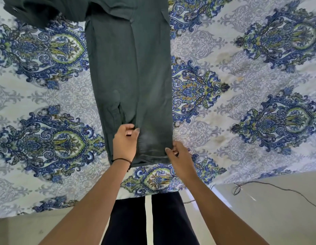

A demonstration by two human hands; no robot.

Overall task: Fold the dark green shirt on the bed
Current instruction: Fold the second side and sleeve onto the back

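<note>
The dark green shirt (130,71) lies on the bed as a long narrow strip, running from the top of the head view down to the near edge. One sleeve (35,11) spreads out at the top left. My left hand (125,140) pinches the cloth near the bottom hem, just left of the middle. At the hem's bottom right corner my right hand (180,156) grips the fabric. A thin black band circles my left wrist.
The bed is covered by a sheet (242,85) with a blue, green and white ornamental print. Its near edge ends just in front of my dark trousers (129,218). A thin black cable (270,187) lies on the pale floor at the right.
</note>
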